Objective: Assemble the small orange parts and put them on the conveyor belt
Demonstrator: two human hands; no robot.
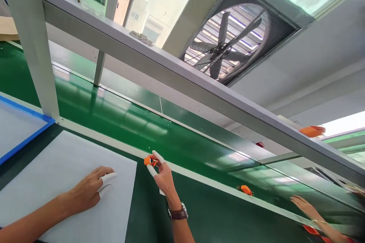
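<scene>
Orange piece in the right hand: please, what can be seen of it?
The orange piece is small and looks like plastic: a blocky, bright end faces left, with thinner orange-red parts and dark areas behind. The right hand holds it up between thumb and finger, both white-covered. Finer details are too small to tell.

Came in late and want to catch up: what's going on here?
Someone's right hand holds a small orange piece between thumb and finger, beside the green belt. Their left hand rests on a white sheet. Another orange piece lies at the belt's near edge, and a co-worker's hand shows farther right.
</scene>
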